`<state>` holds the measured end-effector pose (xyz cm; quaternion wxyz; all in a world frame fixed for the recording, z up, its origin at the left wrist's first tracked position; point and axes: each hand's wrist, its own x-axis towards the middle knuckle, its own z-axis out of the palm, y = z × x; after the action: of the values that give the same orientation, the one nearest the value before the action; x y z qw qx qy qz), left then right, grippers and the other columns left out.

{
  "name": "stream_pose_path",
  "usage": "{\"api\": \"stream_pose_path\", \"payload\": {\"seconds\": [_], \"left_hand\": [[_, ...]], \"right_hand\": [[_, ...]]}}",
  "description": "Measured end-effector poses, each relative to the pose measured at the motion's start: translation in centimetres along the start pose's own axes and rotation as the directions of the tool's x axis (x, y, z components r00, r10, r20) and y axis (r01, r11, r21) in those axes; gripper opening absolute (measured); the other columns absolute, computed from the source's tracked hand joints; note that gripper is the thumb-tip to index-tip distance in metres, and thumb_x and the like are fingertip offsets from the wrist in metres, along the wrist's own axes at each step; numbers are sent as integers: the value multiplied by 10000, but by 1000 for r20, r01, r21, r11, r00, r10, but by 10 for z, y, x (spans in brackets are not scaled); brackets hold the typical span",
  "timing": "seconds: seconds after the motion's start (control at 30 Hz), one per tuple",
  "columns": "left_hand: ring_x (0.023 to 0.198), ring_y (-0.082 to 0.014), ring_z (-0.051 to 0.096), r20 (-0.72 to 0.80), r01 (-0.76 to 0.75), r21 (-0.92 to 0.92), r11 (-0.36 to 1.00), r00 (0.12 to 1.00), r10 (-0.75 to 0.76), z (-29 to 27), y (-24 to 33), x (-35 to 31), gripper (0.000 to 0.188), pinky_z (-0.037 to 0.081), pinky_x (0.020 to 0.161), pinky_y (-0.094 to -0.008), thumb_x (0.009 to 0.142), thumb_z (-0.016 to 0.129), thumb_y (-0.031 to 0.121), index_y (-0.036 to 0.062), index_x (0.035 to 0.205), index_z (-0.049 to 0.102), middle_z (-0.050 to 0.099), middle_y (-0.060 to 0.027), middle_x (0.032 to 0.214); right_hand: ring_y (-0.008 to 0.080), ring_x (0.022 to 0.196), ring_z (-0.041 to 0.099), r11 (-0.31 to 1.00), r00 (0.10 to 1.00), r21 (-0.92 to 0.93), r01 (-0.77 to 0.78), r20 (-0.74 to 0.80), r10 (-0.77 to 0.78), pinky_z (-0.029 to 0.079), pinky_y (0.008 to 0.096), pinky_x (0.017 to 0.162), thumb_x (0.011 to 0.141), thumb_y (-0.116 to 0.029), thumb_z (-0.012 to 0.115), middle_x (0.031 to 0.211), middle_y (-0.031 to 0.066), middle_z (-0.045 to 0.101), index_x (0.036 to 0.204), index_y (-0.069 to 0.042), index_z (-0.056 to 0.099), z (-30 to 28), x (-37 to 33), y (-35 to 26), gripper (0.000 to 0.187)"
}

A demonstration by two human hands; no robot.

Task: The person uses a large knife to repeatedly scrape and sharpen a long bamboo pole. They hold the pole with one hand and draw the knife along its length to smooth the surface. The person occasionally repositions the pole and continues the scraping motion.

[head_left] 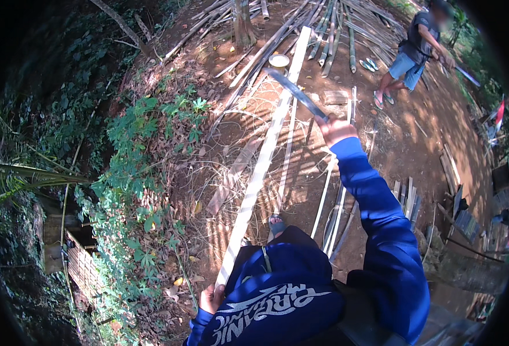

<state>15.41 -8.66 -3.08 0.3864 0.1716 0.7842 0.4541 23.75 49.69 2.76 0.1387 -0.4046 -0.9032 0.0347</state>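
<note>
So the left hand [210,298] is wrapped around the near end of a long pale bamboo slat [264,157], down by the hip, keeping it propped at a slant so it runs away over the dirt toward the bamboo pile [329,29]. The right hand [334,130] is fisted on the handle of a machete [296,92], arm stretched out, blade raised just beside the slat's far half. One sandalled foot [276,224] sits right next to it. Another person [411,55] stands well apart by the pile.

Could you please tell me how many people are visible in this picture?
2: the wearer in a blue hoodie at the bottom, and a co-worker in denim shorts standing top right by the bamboo poles. Others may be hidden.
</note>
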Motion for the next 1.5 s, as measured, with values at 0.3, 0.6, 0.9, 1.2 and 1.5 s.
{"api": "stream_pose_path", "payload": {"seconds": [0.3,0.6,0.9,1.2,1.5], "left_hand": [[351,-73,416,158,198,-227,954,974,-165,-17,16,19,338,293,343,-234,972,531,344,61,788,551,469,3,471],[358,-139,509,337,427,-336,840,887,-316,-34,17,91,323,393,331,-255,969,516,374,71,861,544,547,-44,532],[349,-149,451,527,472,-469,746,828,-192,-17,25,179,454,380,334,-285,987,407,414,52,738,517,457,-31,492],[357,-91,342,843,659,-527,537,482,237,9,41,203,424,288,327,-235,978,402,401,66,727,470,390,7,505],[471,-123,467,816,613,-564,554,313,485,0,30,218,434,400,457,-238,1000,377,435,74,806,520,504,-37,599]], "right_hand": [[294,618,640,906,867,-8,424,291,-404,472,441,567,854,-648,494,619,101,591,947,-126,595,-31,-48,-74,540],[161,326,334,-47,589,856,-515,393,706,299,336,326,864,-661,490,449,4,352,730,-115,527,37,22,38,563],[80,381,423,53,769,853,-518,438,466,342,241,338,859,-303,716,511,0,470,781,-58,541,38,-143,-130,311],[72,476,463,-151,799,806,-573,590,115,388,223,409,833,-290,741,805,56,634,942,-46,601,29,-129,-240,302],[78,458,418,-352,786,711,-609,602,-144,387,237,397,910,-222,645,862,81,616,976,-58,547,27,-139,-259,202]]}}
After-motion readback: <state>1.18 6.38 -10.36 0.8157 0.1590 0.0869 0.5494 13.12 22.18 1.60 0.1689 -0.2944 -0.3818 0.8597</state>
